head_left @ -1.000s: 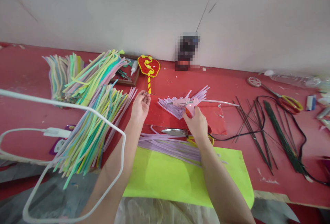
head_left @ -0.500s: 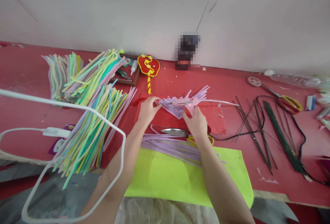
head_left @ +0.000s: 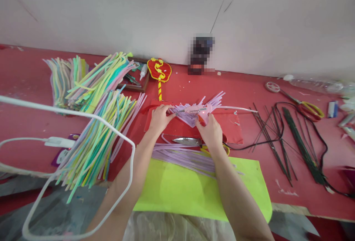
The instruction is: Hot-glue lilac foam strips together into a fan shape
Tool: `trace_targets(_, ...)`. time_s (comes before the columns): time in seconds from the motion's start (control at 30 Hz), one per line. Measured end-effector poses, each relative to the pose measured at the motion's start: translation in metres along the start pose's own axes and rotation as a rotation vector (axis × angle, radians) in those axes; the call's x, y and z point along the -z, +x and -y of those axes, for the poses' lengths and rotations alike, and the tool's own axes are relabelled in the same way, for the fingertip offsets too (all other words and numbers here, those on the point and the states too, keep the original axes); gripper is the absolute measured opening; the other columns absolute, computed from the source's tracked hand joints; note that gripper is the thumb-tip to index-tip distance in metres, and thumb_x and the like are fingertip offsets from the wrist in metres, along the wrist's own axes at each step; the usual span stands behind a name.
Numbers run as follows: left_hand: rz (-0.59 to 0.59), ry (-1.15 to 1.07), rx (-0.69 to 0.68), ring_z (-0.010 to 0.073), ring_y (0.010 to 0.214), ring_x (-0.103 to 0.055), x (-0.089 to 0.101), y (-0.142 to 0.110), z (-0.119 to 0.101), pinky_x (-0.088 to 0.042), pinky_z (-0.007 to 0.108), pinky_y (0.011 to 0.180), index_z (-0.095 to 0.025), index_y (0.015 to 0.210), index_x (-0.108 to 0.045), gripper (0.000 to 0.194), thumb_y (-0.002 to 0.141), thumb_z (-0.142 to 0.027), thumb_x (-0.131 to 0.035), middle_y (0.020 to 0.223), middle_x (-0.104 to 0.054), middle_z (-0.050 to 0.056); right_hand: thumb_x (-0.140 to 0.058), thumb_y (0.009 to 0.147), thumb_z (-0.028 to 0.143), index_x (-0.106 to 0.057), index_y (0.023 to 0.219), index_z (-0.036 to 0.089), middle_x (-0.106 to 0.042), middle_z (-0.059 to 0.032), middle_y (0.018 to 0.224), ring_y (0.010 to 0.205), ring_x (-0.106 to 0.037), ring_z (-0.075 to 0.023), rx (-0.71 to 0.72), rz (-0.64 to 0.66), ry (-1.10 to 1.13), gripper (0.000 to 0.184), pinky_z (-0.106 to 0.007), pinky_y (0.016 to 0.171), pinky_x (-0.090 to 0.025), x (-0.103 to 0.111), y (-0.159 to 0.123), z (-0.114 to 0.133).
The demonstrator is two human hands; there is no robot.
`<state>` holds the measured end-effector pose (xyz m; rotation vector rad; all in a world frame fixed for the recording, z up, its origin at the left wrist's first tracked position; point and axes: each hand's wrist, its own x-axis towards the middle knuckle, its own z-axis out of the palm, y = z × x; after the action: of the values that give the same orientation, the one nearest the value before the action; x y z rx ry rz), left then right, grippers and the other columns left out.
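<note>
My right hand (head_left: 210, 130) is wrapped around a pink hot glue gun (head_left: 203, 113), its clear glue stick poking out of the back to the right. The nozzle points left, close to the fingertips of my left hand (head_left: 161, 118). Those fingers pinch the left edge of a V-shaped piece of lilac pipe cleaners (head_left: 190, 119), which lies on a red pad (head_left: 177, 128) partly behind the gun. Below it are scissors (head_left: 187, 141) with yellow handles, partly under my right wrist. Loose lilac pipe cleaners (head_left: 180, 158) lie across a lime-green sheet (head_left: 177, 193).
Bundles of multicoloured pipe cleaners (head_left: 97, 133) cover the left side. A white tube frame (head_left: 116, 132) crosses the near left. A red and yellow fan-shaped ornament (head_left: 159, 71) lies at the back. Dark green wires (head_left: 302, 145), a black cord (head_left: 323, 152) and more scissors (head_left: 309, 109) lie right.
The glue gun's nozzle has shifted slightly left and down, nearer my left fingertips. Both hands keep their hold; the rest stays in place.
</note>
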<state>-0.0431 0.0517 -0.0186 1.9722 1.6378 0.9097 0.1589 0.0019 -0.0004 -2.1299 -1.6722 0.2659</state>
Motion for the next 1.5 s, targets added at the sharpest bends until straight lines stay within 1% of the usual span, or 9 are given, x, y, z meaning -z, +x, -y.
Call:
trace_targets(0.27, -0.021, -0.035, 0.0, 0.0189, 0.077, -0.056, -0.001, 0.001, -0.001, -0.041, 0.03, 0.076, -0.022, 0.092, -0.066, 0.025, 0.069, -0.013, -0.07, 0.076, -0.059, 0.001, -0.047, 0.082, 0.047, -0.053, 0.105, 0.015, -0.064, -0.0126, 0.094, 0.087, -0.06, -0.0273, 0.001, 0.003, 0.005, 0.04, -0.031, 0.066, -0.04, 0.0, 0.0, 0.0)
trace_targets(0.4, -0.003, -0.019, 0.018, 0.0191, 0.078, -0.056, 0.0, 0.0, -0.003, -0.041, 0.031, 0.077, -0.021, 0.095, -0.065, 0.026, 0.07, -0.013, -0.069, 0.079, -0.059, 0.002, -0.048, 0.081, 0.047, -0.053, 0.107, 0.016, -0.064, -0.0128, 0.096, 0.088, -0.06, -0.0275, -0.004, 0.015, 0.011, 0.041, -0.031, 0.067, -0.04, 0.001, 0.0, 0.0)
trace_targets(0.57, -0.05, -0.037, -0.028, 0.0189, 0.084, -0.057, 0.0, -0.002, -0.006, -0.044, 0.032, 0.081, -0.02, 0.097, -0.064, 0.027, 0.071, -0.013, -0.068, 0.088, -0.059, 0.004, -0.049, 0.08, 0.047, -0.052, 0.107, 0.014, -0.063, -0.0139, 0.098, 0.09, -0.059, -0.027, -0.004, -0.01, 0.082, 0.043, -0.032, 0.071, -0.041, -0.001, 0.001, -0.001)
trace_targets(0.7, -0.065, -0.043, -0.067, 0.0199, 0.089, -0.058, -0.001, -0.004, -0.013, -0.044, 0.034, 0.086, -0.02, 0.091, -0.065, 0.019, 0.074, -0.012, -0.065, 0.09, -0.059, 0.005, -0.05, 0.078, 0.051, -0.051, 0.096, 0.016, -0.062, -0.0071, 0.078, 0.071, -0.057, -0.0221, -0.064, -0.038, 0.207, 0.039, -0.03, 0.065, -0.04, 0.002, 0.002, -0.002)
trace_targets(0.9, 0.029, -0.065, -0.127, 0.0221, 0.097, -0.058, -0.012, -0.007, -0.023, -0.044, 0.04, 0.092, -0.02, 0.091, -0.066, 0.017, 0.076, -0.013, -0.064, 0.096, -0.062, 0.007, -0.055, 0.074, 0.05, -0.043, 0.077, 0.023, -0.048, 0.0047, 0.057, 0.051, -0.044, -0.0137, -0.111, -0.091, 0.338, 0.03, -0.025, 0.053, -0.034, 0.019, -0.002, 0.007)
trace_targets(1.03, 0.109, -0.061, -0.243, 0.0226, 0.121, -0.048, -0.02, -0.01, -0.027, -0.035, 0.046, 0.106, -0.022, 0.111, -0.059, 0.031, 0.081, -0.016, -0.058, 0.125, -0.056, 0.009, -0.056, 0.072, 0.049, -0.039, 0.073, 0.023, -0.045, 0.0057, 0.056, 0.05, -0.042, -0.0124, -0.084, -0.058, 0.39, 0.03, -0.024, 0.052, -0.033, 0.022, -0.006, 0.011)
trace_targets(1.13, 0.186, 0.0, -0.3, 0.0227, 0.131, -0.04, -0.023, -0.012, -0.028, -0.028, 0.048, 0.111, -0.02, 0.125, -0.05, 0.043, 0.083, -0.015, -0.054, 0.137, -0.048, 0.011, -0.055, 0.071, 0.048, -0.039, 0.074, 0.023, -0.045, 0.0055, 0.057, 0.052, -0.042, -0.0126, -0.084, -0.028, 0.414, 0.029, -0.024, 0.051, -0.033, 0.019, -0.006, 0.012)
trace_targets(1.27, 0.224, 0.067, -0.302, 0.0234, 0.132, -0.038, -0.022, -0.012, -0.029, -0.027, 0.047, 0.112, -0.016, 0.127, -0.048, 0.044, 0.083, -0.017, -0.053, 0.137, -0.048, 0.014, -0.055, 0.071, 0.049, -0.042, 0.078, 0.023, -0.046, 0.0054, 0.057, 0.052, -0.044, -0.0135, -0.096, 0.01, 0.432, 0.03, -0.024, 0.051, -0.033, 0.014, -0.005, 0.011)
trace_targets(1.5, 0.225, 0.125, -0.284, 0.0217, 0.128, -0.043, -0.019, -0.012, -0.031, -0.025, 0.045, 0.113, -0.019, 0.126, -0.051, 0.041, 0.085, -0.019, -0.053, 0.134, -0.052, 0.011, -0.056, 0.07, 0.047, -0.045, 0.082, 0.022, -0.052, 0.0027, 0.06, 0.056, -0.047, -0.0155, -0.098, 0.06, 0.425, 0.03, -0.026, 0.054, -0.036, 0.009, -0.004, 0.01)
